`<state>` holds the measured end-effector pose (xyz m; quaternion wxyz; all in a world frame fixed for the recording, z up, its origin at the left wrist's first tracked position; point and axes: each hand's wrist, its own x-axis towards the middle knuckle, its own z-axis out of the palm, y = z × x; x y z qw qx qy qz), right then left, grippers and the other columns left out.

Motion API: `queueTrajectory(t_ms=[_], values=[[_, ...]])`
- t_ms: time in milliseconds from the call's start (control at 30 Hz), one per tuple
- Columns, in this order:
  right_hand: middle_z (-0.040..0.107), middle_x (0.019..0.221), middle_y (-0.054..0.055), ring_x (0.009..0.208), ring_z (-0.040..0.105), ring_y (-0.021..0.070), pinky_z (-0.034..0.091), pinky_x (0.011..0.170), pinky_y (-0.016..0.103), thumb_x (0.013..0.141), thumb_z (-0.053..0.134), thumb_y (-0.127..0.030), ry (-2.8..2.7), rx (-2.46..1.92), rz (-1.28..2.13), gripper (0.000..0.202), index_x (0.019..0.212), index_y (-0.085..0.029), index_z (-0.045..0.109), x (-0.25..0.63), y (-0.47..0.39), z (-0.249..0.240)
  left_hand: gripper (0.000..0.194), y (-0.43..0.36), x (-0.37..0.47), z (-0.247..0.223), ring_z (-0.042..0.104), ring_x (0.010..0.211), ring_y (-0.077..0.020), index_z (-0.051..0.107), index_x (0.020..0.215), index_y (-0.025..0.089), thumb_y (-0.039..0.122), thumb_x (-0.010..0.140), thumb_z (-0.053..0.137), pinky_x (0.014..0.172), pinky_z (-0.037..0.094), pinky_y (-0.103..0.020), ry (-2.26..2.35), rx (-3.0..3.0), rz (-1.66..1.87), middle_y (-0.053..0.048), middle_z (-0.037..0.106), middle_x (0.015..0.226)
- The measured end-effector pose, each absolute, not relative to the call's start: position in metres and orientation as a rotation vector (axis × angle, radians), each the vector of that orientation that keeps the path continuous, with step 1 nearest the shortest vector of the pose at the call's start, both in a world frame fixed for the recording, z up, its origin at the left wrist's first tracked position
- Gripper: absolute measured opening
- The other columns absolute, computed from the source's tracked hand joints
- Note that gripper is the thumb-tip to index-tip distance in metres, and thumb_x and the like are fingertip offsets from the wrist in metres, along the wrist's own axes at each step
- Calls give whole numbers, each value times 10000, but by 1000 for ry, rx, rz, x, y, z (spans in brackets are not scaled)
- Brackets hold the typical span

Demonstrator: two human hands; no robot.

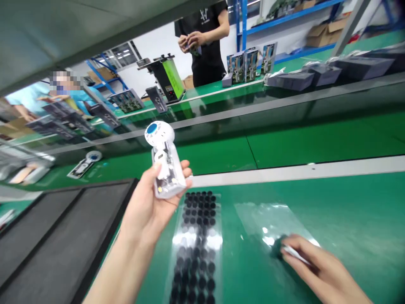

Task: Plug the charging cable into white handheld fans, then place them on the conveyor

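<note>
In the head view, my left hand (161, 198) is closed around a white device with a round head (163, 134). A blue disc marks its head, and a clear plastic shell seems to cover its body. At the lower right, my right hand (316, 261) pinches a slim white item (295, 254) whose dark end is blurred. That dark end is over a clear plastic sheet (278, 219) on the green table. Between the hands lies a clear strip (198, 253) bearing rows of black round pads.
A black tray (57, 236) occupies the left side. Beyond the table's pale edge runs a green conveyor (215, 152) with another white device (85, 164) on it. Grey boxes (363, 67) line the far ledge. Co-workers (205, 46) are across the line, and a shelf overhangs above.
</note>
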<state>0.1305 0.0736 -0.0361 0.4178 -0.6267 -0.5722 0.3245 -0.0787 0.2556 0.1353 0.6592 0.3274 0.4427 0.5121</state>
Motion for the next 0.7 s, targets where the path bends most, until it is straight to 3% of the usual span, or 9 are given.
queueTrajectory(t_ms=[167, 300, 500, 700], values=[[568, 726, -7, 649, 535, 159, 438, 563, 259, 831, 473, -322, -1336, -1232, 1022, 122, 802, -219, 531, 141, 80, -11, 227, 106, -29, 112, 660, 708, -199, 605, 904, 105, 156, 685, 584, 630, 583, -324, 897, 619, 1189, -95, 685, 852], [556, 743, -13, 706, 528, 153, 418, 623, 270, 751, 563, -296, -1249, -1023, 1075, 104, 796, -207, 536, 174, 57, 30, 207, 40, 13, 73, 632, 666, -159, 580, 858, 121, 206, 672, 610, 628, 572, -311, 868, 616, 1252, -46, 657, 777], [556, 704, -28, 648, 513, 130, 417, 604, 251, 726, 613, -228, -1372, -936, 1195, 45, 737, -210, 574, 229, 12, 72, 284, 10, 52, 29, 594, 583, -134, 482, 912, 144, 261, 692, 618, 525, 532, -270, 1038, 809, 1165, -22, 616, 745], [562, 688, -16, 630, 517, 144, 433, 570, 265, 725, 594, -201, -1427, -892, 1185, 30, 698, -212, 590, 231, 10, 77, 351, 21, 72, 28, 587, 556, -131, 441, 962, 176, 302, 691, 624, 488, 497, -246, 1007, 1025, 974, -4, 603, 744]])
